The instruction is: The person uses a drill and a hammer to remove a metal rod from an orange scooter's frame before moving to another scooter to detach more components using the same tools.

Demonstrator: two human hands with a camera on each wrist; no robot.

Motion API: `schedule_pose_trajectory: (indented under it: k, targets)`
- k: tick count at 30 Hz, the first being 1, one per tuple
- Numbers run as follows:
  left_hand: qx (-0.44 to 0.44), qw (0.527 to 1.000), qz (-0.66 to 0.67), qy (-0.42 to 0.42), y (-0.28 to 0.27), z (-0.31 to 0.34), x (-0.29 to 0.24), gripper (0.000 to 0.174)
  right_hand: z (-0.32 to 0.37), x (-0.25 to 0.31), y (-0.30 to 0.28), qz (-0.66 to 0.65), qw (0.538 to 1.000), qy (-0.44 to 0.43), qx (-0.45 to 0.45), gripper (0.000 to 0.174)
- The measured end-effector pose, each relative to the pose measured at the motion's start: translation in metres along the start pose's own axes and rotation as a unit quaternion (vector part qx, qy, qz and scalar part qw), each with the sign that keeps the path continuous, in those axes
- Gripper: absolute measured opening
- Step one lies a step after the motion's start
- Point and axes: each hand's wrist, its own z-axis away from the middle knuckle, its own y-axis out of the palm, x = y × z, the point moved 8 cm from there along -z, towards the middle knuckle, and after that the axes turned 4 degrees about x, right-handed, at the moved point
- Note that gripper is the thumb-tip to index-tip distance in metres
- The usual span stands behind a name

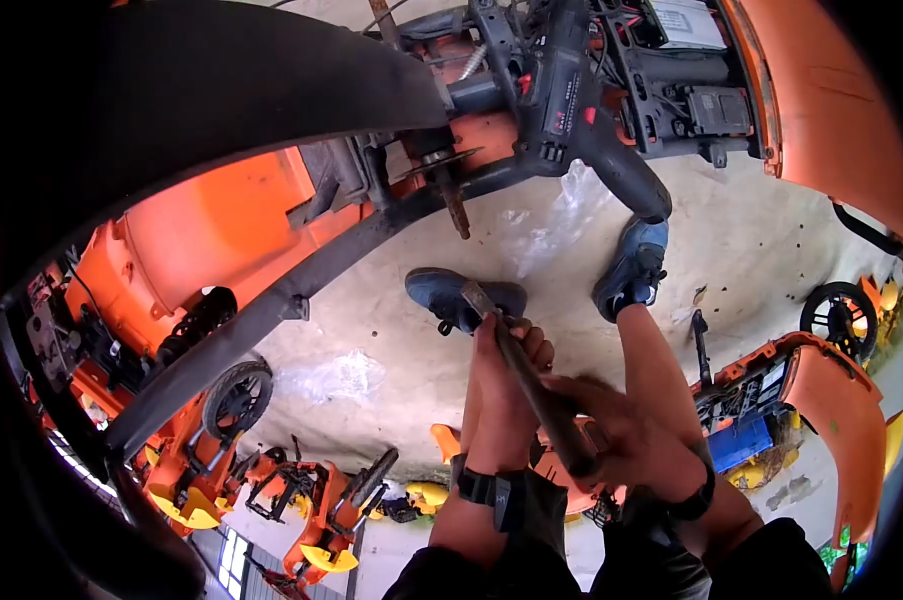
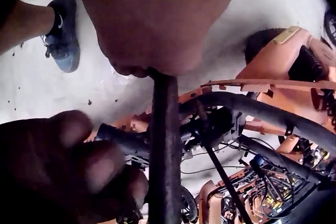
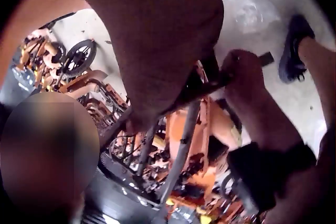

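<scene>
My left hand point(image 1: 507, 395) grips a dark metal bar point(image 1: 532, 385) near its far end, where a flat squared tip point(image 1: 479, 298) sticks out beyond the fist. The bar slants down toward my body. Beside its thicker near end is my right hand point(image 1: 642, 440), its fingers point(image 2: 102, 166) loosely bent and set apart from one another alongside the bar in the left wrist view. The right wrist view shows the left fist point(image 3: 242, 71) around the bar, while the back of the right hand covers the bar's near part.
A black cordless power tool point(image 1: 562, 100) lies on the dark vehicle frame point(image 1: 342, 265) ahead. A rusty shaft point(image 1: 454, 205) juts from the frame. Clear plastic film point(image 1: 332, 378) and my shoes point(image 1: 637, 265) are on the floor. Orange vehicle bodies point(image 1: 842, 430) and wheels point(image 1: 238, 398) surround me.
</scene>
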Motion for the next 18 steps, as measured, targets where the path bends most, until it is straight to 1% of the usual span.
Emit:
schedule_pose_trajectory:
  k: [1, 2, 3, 4, 5, 6, 7, 8, 9, 10, 11, 12, 13, 14, 15, 16, 17, 18]
  targets:
    - [0.048, 0.995, 0.069, -0.052, 0.009, 0.002, 0.009, 0.028, -0.002, 0.022, -0.005, 0.197, 0.967, -0.149, -0.060, 0.067]
    - [0.047, 0.995, 0.069, -0.053, 0.014, 0.008, 0.014, 0.028, -0.009, 0.018, -0.005, 0.197, 0.967, -0.149, -0.060, 0.067]
    - [-0.038, 0.995, 0.069, -0.064, 0.033, 0.020, 0.020, 0.028, -0.016, 0.016, -0.010, 0.192, 0.964, -0.153, -0.100, 0.060]
    - [-0.121, 0.987, 0.067, -0.075, 0.037, 0.030, 0.029, 0.028, -0.021, 0.015, -0.013, 0.179, 0.960, -0.177, -0.124, 0.049]
    - [-0.072, 0.995, -0.054, -0.040, 0.023, 0.025, 0.030, 0.034, -0.025, 0.014, -0.015, 0.168, 0.954, -0.201, -0.147, 0.038]
    - [-0.034, 0.985, -0.171, 0.007, 0.009, 0.022, 0.031, 0.042, -0.029, 0.014, -0.017, 0.157, 0.946, -0.225, -0.170, 0.027]
    - [-0.014, 0.903, -0.420, 0.092, 0.012, 0.023, 0.021, 0.047, -0.031, 0.001, -0.018, 0.061, 0.968, -0.181, -0.161, 0.021]
    - [0.005, 0.752, -0.637, 0.171, 0.023, 0.027, 0.015, 0.053, -0.034, -0.009, -0.019, -0.037, 0.979, -0.135, -0.148, 0.020]
    - [0.021, 0.764, -0.637, 0.105, 0.036, 0.029, 0.005, 0.050, -0.038, 0.004, -0.028, -0.100, 0.960, -0.148, -0.217, 0.029]
    - [0.036, 0.769, -0.637, 0.037, 0.048, 0.032, -0.005, 0.048, -0.034, 0.032, -0.040, 0.030, 0.969, -0.050, -0.240, 0.034]
    - [-0.106, 0.747, -0.649, 0.094, 0.045, 0.035, -0.031, 0.040, -0.038, 0.037, -0.047, 0.032, 0.968, -0.022, -0.248, 0.036]
    - [-0.202, 0.755, -0.609, 0.135, 0.027, 0.038, -0.059, 0.035, -0.042, 0.039, -0.052, 0.033, 0.966, 0.007, -0.258, 0.038]
    - [-0.292, 0.756, -0.557, 0.181, 0.011, 0.044, -0.086, 0.035, -0.046, 0.043, -0.054, 0.086, 0.960, -0.046, -0.262, 0.038]
    - [-0.335, 0.794, -0.461, 0.213, -0.020, 0.041, -0.110, 0.037, -0.049, 0.047, -0.054, 0.140, 0.948, -0.097, -0.270, 0.039]
    - [-0.350, 0.808, -0.409, 0.237, -0.017, 0.040, -0.116, 0.032, -0.056, 0.046, -0.053, 0.115, 0.957, -0.056, -0.261, 0.039]
    - [-0.362, 0.821, -0.356, 0.262, -0.012, 0.039, -0.122, 0.031, -0.063, 0.046, -0.051, 0.091, 0.963, -0.018, -0.252, 0.039]
    - [-0.358, 0.822, -0.352, 0.270, -0.003, 0.040, -0.127, 0.031, -0.071, 0.041, -0.047, 0.091, 0.967, 0.002, -0.238, 0.039]
    - [-0.347, 0.860, -0.291, 0.236, 0.002, 0.037, -0.124, 0.031, -0.078, 0.036, -0.042, 0.091, 0.970, 0.022, -0.222, 0.040]
